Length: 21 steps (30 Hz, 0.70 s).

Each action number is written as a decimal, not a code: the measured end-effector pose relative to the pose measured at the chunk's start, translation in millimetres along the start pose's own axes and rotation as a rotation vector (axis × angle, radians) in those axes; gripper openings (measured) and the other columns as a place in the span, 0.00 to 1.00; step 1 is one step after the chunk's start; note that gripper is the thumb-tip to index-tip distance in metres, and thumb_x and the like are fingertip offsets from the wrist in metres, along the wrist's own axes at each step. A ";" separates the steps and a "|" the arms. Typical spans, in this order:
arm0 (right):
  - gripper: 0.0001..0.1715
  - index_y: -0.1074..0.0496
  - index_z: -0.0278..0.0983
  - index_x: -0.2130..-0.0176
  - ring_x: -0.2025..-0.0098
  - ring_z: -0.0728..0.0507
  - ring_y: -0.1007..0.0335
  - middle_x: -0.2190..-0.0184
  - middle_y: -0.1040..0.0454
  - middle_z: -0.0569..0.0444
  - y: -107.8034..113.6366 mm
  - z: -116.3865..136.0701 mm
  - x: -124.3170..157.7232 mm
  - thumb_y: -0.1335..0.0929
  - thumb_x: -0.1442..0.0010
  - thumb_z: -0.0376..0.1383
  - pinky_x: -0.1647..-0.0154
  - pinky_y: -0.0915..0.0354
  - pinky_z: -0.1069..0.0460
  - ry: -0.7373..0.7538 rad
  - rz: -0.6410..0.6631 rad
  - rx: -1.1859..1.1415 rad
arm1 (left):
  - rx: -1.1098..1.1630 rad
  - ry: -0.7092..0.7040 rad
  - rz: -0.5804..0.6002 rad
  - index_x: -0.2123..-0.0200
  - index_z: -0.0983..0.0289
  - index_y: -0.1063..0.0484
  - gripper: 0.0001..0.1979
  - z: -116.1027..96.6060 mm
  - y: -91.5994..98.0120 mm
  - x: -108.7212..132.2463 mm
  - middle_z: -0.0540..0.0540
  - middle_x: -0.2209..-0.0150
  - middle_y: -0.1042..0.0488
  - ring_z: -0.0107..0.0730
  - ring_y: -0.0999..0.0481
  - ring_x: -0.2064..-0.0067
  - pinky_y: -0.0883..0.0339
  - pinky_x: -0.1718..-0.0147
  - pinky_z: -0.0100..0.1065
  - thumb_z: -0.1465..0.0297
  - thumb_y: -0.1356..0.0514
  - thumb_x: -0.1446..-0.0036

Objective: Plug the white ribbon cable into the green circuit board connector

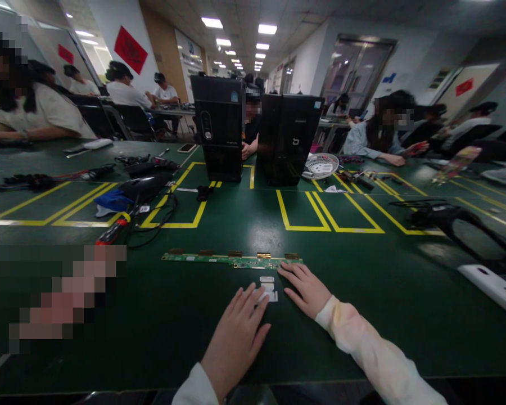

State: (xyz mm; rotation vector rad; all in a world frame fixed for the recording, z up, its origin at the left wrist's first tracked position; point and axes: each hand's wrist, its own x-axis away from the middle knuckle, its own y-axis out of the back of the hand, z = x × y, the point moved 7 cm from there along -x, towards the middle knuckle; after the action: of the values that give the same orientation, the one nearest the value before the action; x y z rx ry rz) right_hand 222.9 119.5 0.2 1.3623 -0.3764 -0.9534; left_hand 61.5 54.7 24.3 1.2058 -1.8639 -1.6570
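A long, narrow green circuit board [211, 259] lies across the table in front of me, with several brown flex tabs along its far edge. My right hand [306, 287] rests at the board's right end, fingers stretched out and fingertips touching or just beside it. Below the board is a small white flat piece [268, 287], which looks like a ribbon cable or label. My left hand [241, 329] lies flat with its fingers spread, its fingertips over the left side of that white piece. Neither hand grips anything.
Two black computer towers [219, 129] stand upright at the back. Left lie a red-and-black screwdriver-like tool [112, 232], a blue cloth [113, 201] and black cables. A white basket [320, 165] sits behind right. A white device [493, 289] is far right. Other people sit around.
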 end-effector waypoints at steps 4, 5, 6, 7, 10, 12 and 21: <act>0.25 0.38 0.35 0.41 0.41 0.39 0.44 0.42 0.38 0.43 0.4 -1.0 2.0 0.39 0.36 0.39 0.41 0.41 0.39 0.017 -0.005 -0.011 | 0.010 -0.023 0.037 0.41 0.64 0.40 0.23 -13.9 -16.0 -18.0 0.61 0.39 0.36 0.43 0.40 0.37 0.41 0.41 0.49 0.64 0.48 0.38; 0.25 0.38 0.36 0.41 0.41 0.39 0.44 0.42 0.38 0.43 0.6 -1.3 2.5 0.39 0.36 0.39 0.41 0.41 0.38 0.017 -0.006 -0.010 | 0.006 -0.018 0.043 0.41 0.65 0.39 0.23 -13.0 -19.1 -19.4 0.61 0.39 0.36 0.43 0.39 0.38 0.40 0.41 0.49 0.63 0.49 0.38; 0.25 0.38 0.36 0.41 0.41 0.39 0.44 0.42 0.38 0.43 0.7 -1.7 2.7 0.39 0.36 0.39 0.41 0.41 0.38 0.017 -0.006 -0.009 | -0.001 -0.012 0.048 0.41 0.65 0.39 0.23 -11.1 -21.4 -19.7 0.62 0.40 0.36 0.43 0.38 0.38 0.40 0.42 0.49 0.63 0.49 0.37; 0.25 0.38 0.36 0.41 0.41 0.39 0.44 0.42 0.38 0.43 0.8 -2.1 2.8 0.39 0.36 0.39 0.41 0.41 0.38 0.020 -0.005 -0.009 | -0.009 -0.004 0.049 0.41 0.66 0.39 0.23 -8.5 -22.7 -19.1 0.62 0.40 0.35 0.43 0.38 0.38 0.40 0.42 0.50 0.63 0.49 0.37; 0.23 0.37 0.35 0.43 0.41 0.40 0.43 0.43 0.37 0.43 1.3 -4.2 1.9 0.40 0.35 0.38 0.41 0.40 0.39 0.043 -0.003 -0.021 | -0.023 0.012 0.052 0.40 0.66 0.41 0.24 0.5 -22.4 -14.8 0.61 0.39 0.37 0.42 0.39 0.38 0.40 0.41 0.49 0.65 0.49 0.38; 0.21 0.35 0.34 0.44 0.42 0.40 0.42 0.44 0.36 0.42 3.2 -5.3 0.1 0.40 0.35 0.36 0.42 0.39 0.40 0.065 -0.019 -0.038 | -0.013 0.011 0.062 0.39 0.65 0.43 0.25 5.4 -20.7 -12.3 0.60 0.38 0.38 0.40 0.39 0.37 0.41 0.41 0.47 0.65 0.48 0.38; 0.26 0.39 0.33 0.40 0.36 0.36 0.50 0.39 0.44 0.39 -0.6 11.1 -14.0 0.40 0.35 0.38 0.40 0.43 0.36 0.044 -0.065 0.030 | 0.025 -0.007 0.056 0.38 0.66 0.46 0.25 13.4 -18.3 -13.6 0.61 0.38 0.38 0.39 0.39 0.37 0.41 0.41 0.47 0.66 0.49 0.37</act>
State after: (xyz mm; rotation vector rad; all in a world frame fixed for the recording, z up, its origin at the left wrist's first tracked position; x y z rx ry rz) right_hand 206.4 122.8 6.1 1.4275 -0.3151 -0.9730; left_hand 65.5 74.7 7.5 1.1490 -1.9098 -1.6149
